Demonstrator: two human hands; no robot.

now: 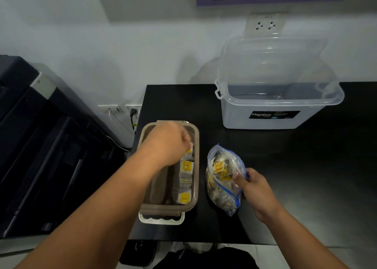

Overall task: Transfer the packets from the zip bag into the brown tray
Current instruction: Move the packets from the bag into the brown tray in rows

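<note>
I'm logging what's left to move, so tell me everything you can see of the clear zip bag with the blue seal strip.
The clear plastic zip bag lies on the black tabletop, right of the brown tray. It looks thin and crinkled, bulging with many small grey-and-yellow packets. Its blue zip strip runs diagonally across. The right hand grips its right edge.

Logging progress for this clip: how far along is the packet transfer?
Partly done. Several yellow-labelled packets already line the brown tray. The left hand is over the tray, seemingly placing another; the right hand holds the zip bag, which still holds many packets.
</note>
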